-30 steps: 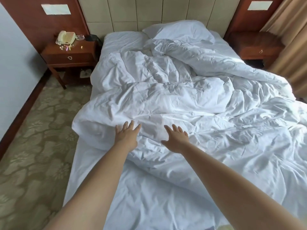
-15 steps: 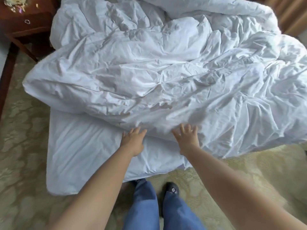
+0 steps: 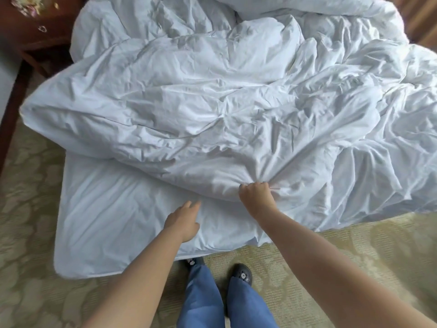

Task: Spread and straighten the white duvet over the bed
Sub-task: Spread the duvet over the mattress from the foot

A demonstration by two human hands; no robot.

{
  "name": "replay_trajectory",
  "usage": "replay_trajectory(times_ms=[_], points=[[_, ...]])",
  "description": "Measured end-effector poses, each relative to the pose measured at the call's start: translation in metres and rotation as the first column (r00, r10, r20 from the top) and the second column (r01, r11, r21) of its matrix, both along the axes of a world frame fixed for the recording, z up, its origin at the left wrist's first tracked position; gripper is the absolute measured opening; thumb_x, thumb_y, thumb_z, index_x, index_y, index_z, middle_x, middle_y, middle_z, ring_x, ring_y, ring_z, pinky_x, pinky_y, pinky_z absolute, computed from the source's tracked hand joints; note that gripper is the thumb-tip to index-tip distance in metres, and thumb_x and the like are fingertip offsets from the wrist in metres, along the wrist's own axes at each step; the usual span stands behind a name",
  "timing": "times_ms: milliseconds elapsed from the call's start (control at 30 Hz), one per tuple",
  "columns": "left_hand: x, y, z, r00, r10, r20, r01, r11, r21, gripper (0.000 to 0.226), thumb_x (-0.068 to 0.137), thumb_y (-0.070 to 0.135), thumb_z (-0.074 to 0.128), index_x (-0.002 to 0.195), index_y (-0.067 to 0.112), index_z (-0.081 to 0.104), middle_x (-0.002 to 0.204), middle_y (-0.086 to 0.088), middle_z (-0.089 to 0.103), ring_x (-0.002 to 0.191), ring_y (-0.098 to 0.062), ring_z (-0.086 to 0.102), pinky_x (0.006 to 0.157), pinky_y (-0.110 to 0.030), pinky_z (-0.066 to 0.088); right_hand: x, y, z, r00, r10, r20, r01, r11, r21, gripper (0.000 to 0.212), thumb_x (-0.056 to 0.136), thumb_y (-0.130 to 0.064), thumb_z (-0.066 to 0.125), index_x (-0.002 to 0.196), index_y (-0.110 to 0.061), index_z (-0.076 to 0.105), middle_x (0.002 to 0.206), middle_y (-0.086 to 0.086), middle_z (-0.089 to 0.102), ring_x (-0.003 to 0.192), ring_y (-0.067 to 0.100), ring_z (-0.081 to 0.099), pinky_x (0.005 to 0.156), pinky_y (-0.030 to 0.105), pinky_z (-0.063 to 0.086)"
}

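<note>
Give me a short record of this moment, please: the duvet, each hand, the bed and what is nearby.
duvet: white duvet bunched and creased, heaped across the bed
right hand: right hand grips a fold at the duvet's near edge
left hand: left hand open, fingers reaching toward the edge, over the sheet
bed: foot of the white sheet uncovered
nearby: wooden nightstand upper left; patterned carpet
</note>
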State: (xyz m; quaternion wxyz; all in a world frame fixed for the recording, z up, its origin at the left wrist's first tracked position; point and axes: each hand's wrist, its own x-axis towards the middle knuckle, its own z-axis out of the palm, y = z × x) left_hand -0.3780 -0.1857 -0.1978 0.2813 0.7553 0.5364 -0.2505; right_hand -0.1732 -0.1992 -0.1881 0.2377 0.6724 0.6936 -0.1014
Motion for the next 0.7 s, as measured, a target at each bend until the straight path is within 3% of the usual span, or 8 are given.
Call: replay_trajectory(times_ms=[100,200,367,433,500,567,633,700], points=[[-0.006,-0.003,0.016,0.993,-0.108,-0.039,0.109,0.993,0.031,0.059,0.095,0.020,0.045,0.150,0.022,0.024,0.149,-0.004,0.033,0.132,-0.025,0.038,0.103,-0.036,0.039,-0.020,0.002,0.033,0.976,-0.029,-0.215,0.035,0.999,0.021,0.025,0.088,0.000,0.046,0.110,-0.007,0.057,0.104,0.010,0.068,0.097,0.029,0.065,0.077,0.032,0.043],[-0.015,0.000,0.046,0.986,-0.144,-0.081,0.147,0.989,0.027,0.067,0.090,0.027,0.051,0.150,0.027,0.022,0.147,-0.003,0.038,0.128,-0.027,0.044,0.100,-0.037,0.042,-0.044,0.014,0.083,0.888,-0.153,-0.434,0.204,0.976,0.073,0.029,0.091,-0.004,0.039,0.114,-0.007,0.057,0.116,0.014,0.062,0.108,0.035,0.059,0.083,0.035,0.044],[-0.032,0.016,0.115,0.998,0.058,0.019,-0.060,0.992,0.112,0.092,0.077,0.047,0.063,0.151,0.034,0.010,0.147,0.001,0.040,0.130,-0.026,0.045,0.103,-0.038,0.039,-0.082,0.054,0.209,0.482,-0.200,-0.853,0.480,0.875,0.067,0.030,0.086,-0.002,0.041,0.104,-0.005,0.065,0.114,0.017,0.063,0.111,0.034,0.056,0.085,0.030,0.042],[-0.034,0.028,0.144,0.941,0.236,0.242,-0.255,0.965,0.053,0.095,0.080,0.041,0.065,0.152,0.028,0.005,0.150,0.002,0.034,0.132,-0.026,0.043,0.099,-0.033,0.039,-0.081,0.068,0.252,0.290,-0.125,-0.949,0.569,0.820,0.066,0.026,0.084,0.001,0.042,0.095,-0.002,0.066,0.104,0.017,0.065,0.109,0.034,0.057,0.081,0.029,0.041],[-0.030,0.040,0.163,0.637,0.568,0.521,-0.549,0.809,-0.210,0.079,0.093,0.034,0.056,0.151,0.031,0.003,0.148,0.000,0.036,0.122,-0.027,0.051,0.086,-0.034,0.045,-0.069,0.082,0.280,0.090,-0.053,-0.995,0.670,0.742,0.021,0.028,0.078,-0.001,0.041,0.091,0.000,0.066,0.096,0.014,0.067,0.100,0.031,0.057,0.082,0.029,0.043],[-0.018,0.049,0.176,0.227,0.833,0.504,-0.576,0.533,-0.620,0.060,0.093,0.062,0.036,0.146,0.034,0.032,0.136,-0.002,0.054,0.109,-0.024,0.059,0.087,-0.036,0.045,-0.054,0.094,0.288,-0.038,-0.021,-0.999,0.746,0.664,-0.042,0.036,0.076,0.000,0.038,0.094,-0.010,0.068,0.096,0.003,0.065,0.096,0.023,0.055,0.085,0.028,0.044],[0.001,0.059,0.174,-0.007,0.887,0.462,-0.415,0.418,-0.808,0.065,0.087,0.072,0.035,0.130,0.029,0.057,0.121,-0.002,0.066,0.108,-0.022,0.063,0.091,-0.038,0.048,-0.046,0.101,0.276,-0.007,-0.020,-1.000,0.753,0.657,-0.018,0.035,0.075,0.006,0.036,0.075,-0.017,0.062,0.076,-0.002,0.058,0.079,0.021,0.051,0.068,0.027,0.042],[0.023,0.065,0.170,-0.054,0.823,0.565,-0.462,0.481,-0.745,0.050,0.091,0.050,0.055,0.132,0.022,0.055,0.115,-0.006,0.069,0.104,-0.024,0.066,0.084,-0.036,0.053,-0.044,0.103,0.253,0.116,-0.076,-0.990,0.717,0.696,0.030,0.025,0.077,0.005,0.039,0.071,-0.014,0.055,0.074,0.001,0.053,0.077,0.021,0.047,0.066,0.029,0.037]])
